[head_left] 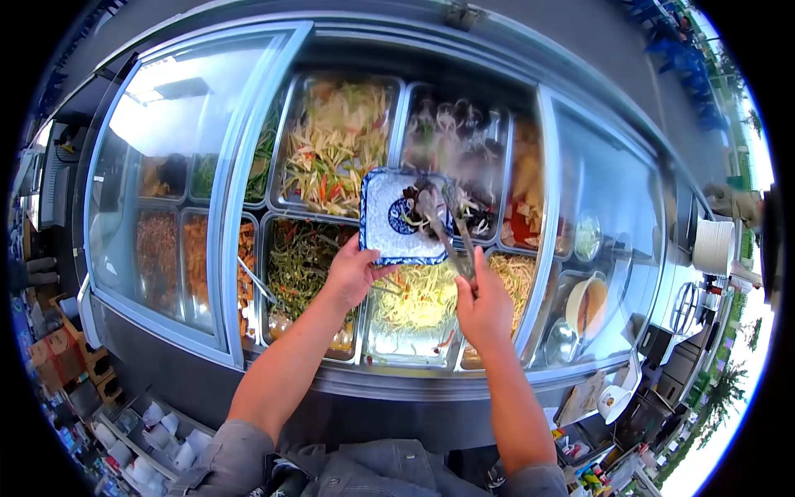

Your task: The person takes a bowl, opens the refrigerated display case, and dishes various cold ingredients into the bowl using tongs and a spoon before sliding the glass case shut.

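My left hand (356, 272) grips the near left corner of a square blue-and-white patterned plate (383, 195), thumb on its rim. In my right hand (484, 300) is a pair of metal tongs (462, 247), which reaches over the plate's right side. Dark, wrinkled food (425, 190) with pale strips lies at the tongs' tips on the plate; whether the tips pinch it, I cannot tell. Beneath are metal trays, among them one of pale shredded vegetables with red bits (335, 137), one of dark greens (294, 257) and one of yellowish shreds (414, 290).
Sliding glass panes cover the left (166, 190) and right (613, 190) of the display case, with a metal frame around the opening. A bowl (586, 302) sits under the right pane. A stack of white plates (715, 247) stands farther right. White containers (153, 435) fill a lower-left rack.
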{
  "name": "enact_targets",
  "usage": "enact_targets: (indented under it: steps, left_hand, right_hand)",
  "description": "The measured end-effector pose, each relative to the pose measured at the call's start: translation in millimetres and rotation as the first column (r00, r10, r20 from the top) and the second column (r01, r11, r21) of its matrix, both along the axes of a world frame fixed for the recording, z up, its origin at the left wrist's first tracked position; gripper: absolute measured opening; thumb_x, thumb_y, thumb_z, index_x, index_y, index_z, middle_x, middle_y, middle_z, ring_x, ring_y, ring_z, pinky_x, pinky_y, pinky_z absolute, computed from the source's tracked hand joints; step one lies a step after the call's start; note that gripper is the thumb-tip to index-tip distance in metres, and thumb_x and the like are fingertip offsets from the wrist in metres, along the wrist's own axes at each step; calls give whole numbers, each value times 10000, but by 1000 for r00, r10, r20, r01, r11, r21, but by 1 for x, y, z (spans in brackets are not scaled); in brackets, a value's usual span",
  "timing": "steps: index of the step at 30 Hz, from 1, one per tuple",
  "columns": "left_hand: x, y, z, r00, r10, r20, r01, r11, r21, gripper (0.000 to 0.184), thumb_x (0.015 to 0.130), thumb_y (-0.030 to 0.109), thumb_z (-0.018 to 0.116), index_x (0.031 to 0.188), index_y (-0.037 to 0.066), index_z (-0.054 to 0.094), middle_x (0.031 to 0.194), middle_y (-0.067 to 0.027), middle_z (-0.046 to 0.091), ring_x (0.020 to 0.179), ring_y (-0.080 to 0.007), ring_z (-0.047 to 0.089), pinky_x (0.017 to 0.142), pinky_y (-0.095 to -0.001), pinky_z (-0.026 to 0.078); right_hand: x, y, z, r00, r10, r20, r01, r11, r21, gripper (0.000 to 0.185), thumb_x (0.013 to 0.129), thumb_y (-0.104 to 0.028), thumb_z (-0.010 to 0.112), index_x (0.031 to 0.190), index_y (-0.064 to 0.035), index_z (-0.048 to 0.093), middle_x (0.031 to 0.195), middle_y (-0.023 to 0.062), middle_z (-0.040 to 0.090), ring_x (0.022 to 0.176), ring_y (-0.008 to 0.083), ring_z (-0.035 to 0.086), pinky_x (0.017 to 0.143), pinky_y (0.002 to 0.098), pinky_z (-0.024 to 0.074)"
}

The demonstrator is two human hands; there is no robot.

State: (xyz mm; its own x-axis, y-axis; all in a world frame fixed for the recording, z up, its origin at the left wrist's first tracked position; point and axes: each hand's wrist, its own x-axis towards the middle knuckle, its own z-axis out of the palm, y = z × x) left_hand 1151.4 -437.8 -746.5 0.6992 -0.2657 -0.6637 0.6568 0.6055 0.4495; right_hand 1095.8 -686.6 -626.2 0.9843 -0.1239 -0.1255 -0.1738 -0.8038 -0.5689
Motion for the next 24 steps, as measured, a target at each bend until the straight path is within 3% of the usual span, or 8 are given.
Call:
enact_targets:
  steps: [3,4,7,9,10,13,16,24]
  left_hand:
    - [-2,12,0,999,-19,-44,22,997,72,465,974,-29,530,1432,41,492,1307,-130,672,1135,-301,712,986,-494,630]
    - [-1,20,2,999,-27,-32,30,996,89,466,975,-27,535,1435,37,489,1306,-133,672,1142,-305,707,990,-497,627]
    - [-14,47,7,999,-39,2,39,995,95,500,978,-28,546,1469,33,469,1318,-140,660,1196,-305,675,1008,-506,615]
    - [-22,66,12,999,-44,23,41,992,117,524,982,-24,546,1493,40,449,1324,-137,655,1189,-299,679,1005,-500,618]
    - [-27,75,16,999,-43,21,40,989,139,531,983,-21,547,1500,39,440,1327,-136,654,1189,-297,679,1001,-497,621]
    - [-45,92,36,999,-32,6,31,985,170,493,980,-25,549,1465,24,472,1320,-136,652,1173,-284,681,972,-481,633]
    - [-61,110,45,1000,4,-8,-3,980,201,509,981,-33,535,1478,24,444,1327,-141,650,1173,-291,685,966,-475,638]
    - [-95,115,56,998,54,-13,-50,980,191,484,966,-46,526,1442,24,477,1332,-147,653,1179,-306,684,963,-488,641]
  right_hand:
    - [-21,-18,-2,994,-89,62,77,982,172,550,1006,-202,686,1510,-24,553,946,125,714,732,230,660,691,371,540]
    - [-20,-13,26,961,-206,-183,239,953,185,546,1007,-206,687,1499,-7,557,969,150,727,779,253,676,733,372,548]
    - [-44,-35,13,900,-142,-411,131,990,-55,593,1017,-286,677,1520,-7,532,1228,229,742,1090,319,739,949,389,545]
    - [-59,-40,-9,831,-140,-538,60,985,-164,671,981,-380,694,1520,-16,528,1257,279,707,1130,429,702,986,470,535]
    - [-65,-40,-24,845,-86,-527,-6,985,-170,733,976,-413,674,1550,-5,471,1203,271,711,1103,427,691,957,506,534]
    - [-79,-36,-58,793,-137,-594,105,990,-89,695,990,-417,641,1512,21,506,1230,295,703,1154,446,678,998,502,530]
    - [-91,-27,-47,771,-197,-606,96,976,-194,655,993,-418,634,1459,34,545,1195,298,715,1127,453,689,986,526,535]
    - [-112,-11,-81,807,-169,-566,40,972,-233,432,1020,-316,604,1369,-61,612,1053,210,755,1032,415,719,874,558,553]
